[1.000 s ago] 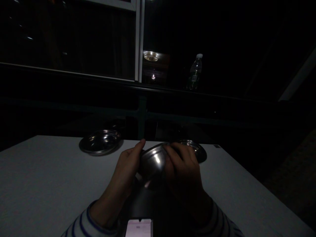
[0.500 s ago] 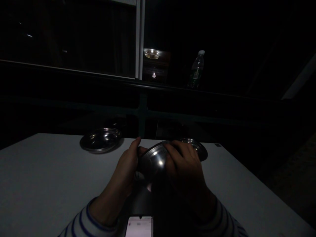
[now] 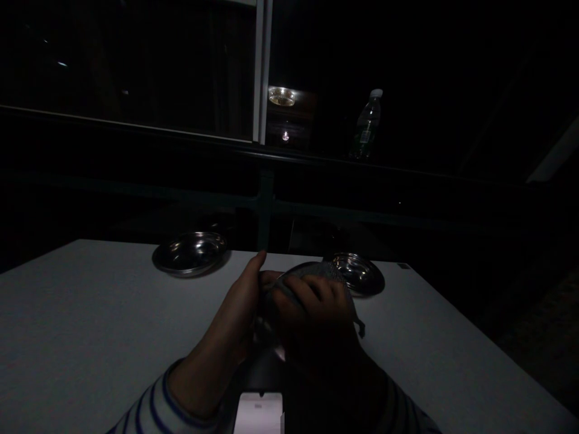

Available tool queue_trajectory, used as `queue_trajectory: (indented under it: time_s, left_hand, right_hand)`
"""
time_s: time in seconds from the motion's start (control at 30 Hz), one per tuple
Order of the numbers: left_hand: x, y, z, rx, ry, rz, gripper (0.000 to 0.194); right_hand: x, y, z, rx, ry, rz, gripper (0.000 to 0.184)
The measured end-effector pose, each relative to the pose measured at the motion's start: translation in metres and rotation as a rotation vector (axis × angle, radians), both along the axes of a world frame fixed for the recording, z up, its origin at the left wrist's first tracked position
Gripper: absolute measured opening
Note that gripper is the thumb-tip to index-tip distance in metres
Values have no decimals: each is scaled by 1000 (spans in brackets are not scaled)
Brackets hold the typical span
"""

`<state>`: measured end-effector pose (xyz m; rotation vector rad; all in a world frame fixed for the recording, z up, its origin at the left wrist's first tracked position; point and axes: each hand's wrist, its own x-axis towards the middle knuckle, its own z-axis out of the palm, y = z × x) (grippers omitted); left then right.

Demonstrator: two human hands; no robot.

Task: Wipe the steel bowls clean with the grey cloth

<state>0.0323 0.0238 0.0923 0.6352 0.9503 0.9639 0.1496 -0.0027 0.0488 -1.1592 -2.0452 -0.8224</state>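
1. White-and-blue stripes band the sleeves (image 3: pixel 156 404) on both forearms, which come in from the bottom edge.
2. Between them, a phone (image 3: pixel 259 415) shows its lit, pale screen, cut off by the bottom edge; what it rests on is too dark to tell.
3. The right hand (image 3: pixel 312 310) has its fingers curled over a grey cloth (image 3: pixel 333 271), pressing it against the outside of a metal bowl (image 3: pixel 268 333); a dark end of the cloth dangles beyond the knuckles.
4. The left hand (image 3: pixel 239 310) grips that bowl from the other side, thumb pointing up, fingers partly hidden behind it.
5. The bowl sits tilted between the two hands, above the near part of the table, mostly covered by the right hand and the cloth.
6. Under all this spreads the white table (image 3: pixel 113 319).
7. Near its far edge lie two more shiny metal vessels: a right-hand dish (image 3: pixel 362 275), just past the cloth, and a left-hand dish (image 3: pixel 190 253), well apart from it.
8. A small dark patch (image 3: pixel 403 266) marks the far right corner.
9. Behind the table stands a dark green post (image 3: pixel 266 208).
10. Farther back, a clear bottle (image 3: pixel 367 126) with a white cap stands right of a pale window frame (image 3: pixel 261 72).
11. Beside that frame glows a round lamp (image 3: pixel 281 96).
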Motion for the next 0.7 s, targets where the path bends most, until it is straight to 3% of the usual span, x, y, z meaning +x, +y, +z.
queue_trajectory:
  time_s: [0.3, 0.57, 0.7]
  left_hand:
    - [0, -2, 2, 51, 36, -26, 45]
    - [0, 1, -5, 145, 65, -36, 43]
    - [0, 0, -7, 231, 169, 13, 31]
  right_hand:
    - [-8, -7, -2, -4, -97, 90, 14]
    - [10, -2, 7, -7, 73, -77, 23]
    - [17, 1, 8, -36, 126, -62, 28]
